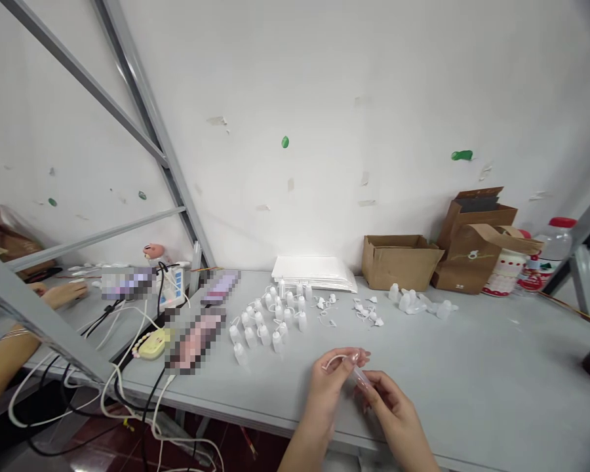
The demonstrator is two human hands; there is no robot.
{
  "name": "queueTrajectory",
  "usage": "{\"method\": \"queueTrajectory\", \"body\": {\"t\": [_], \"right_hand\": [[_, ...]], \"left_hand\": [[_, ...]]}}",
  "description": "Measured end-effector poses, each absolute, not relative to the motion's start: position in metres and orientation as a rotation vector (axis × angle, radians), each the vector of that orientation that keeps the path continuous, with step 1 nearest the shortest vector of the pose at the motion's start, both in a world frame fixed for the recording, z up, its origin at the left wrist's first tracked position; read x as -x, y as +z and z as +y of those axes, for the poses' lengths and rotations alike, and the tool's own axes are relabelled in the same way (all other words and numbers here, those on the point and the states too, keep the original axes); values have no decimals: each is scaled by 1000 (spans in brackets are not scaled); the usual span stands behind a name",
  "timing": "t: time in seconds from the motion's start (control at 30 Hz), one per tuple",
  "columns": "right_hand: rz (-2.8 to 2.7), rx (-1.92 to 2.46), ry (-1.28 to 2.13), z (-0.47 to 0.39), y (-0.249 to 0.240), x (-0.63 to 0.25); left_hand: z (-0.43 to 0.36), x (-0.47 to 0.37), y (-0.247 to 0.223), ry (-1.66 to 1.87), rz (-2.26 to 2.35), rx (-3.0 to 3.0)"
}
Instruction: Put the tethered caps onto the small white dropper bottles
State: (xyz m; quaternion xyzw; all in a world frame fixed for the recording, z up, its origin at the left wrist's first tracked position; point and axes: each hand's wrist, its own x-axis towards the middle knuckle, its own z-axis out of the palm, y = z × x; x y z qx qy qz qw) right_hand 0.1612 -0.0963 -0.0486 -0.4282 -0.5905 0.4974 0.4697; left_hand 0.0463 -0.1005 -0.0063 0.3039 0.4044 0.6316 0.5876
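Observation:
Near the front edge of the grey table, my left hand [330, 380] pinches the cap end of a small translucent plastic bottle [360, 377]. A thin white strap loops out beside the left thumb. My right hand [391, 401] has its fingers closed around the bottle's body, partly hiding it. Several small capped bottles [276, 341] of the same look stand in a group on the table to the left. Beyond my hands lie loose white caps with straps [368, 313]. Farther right rest several uncapped bottles [412, 301], clustered together.
White flat sheets [314, 272] are stacked against the wall, beside an open cardboard box [398, 262] and a brown paper bag [465, 252]. Blurred phone-like items [196, 341], cables and a power strip [173, 287] occupy the left. Past a metal post, another person's arms [59, 295] show.

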Motion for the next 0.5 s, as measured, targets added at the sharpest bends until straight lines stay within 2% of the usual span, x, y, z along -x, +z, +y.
{"method": "queueTrajectory", "body": {"t": [0.5], "right_hand": [[-1423,1095,1191,-95,-53,-162]], "left_hand": [[-101,-49,-7,1481,862,-585]]}}
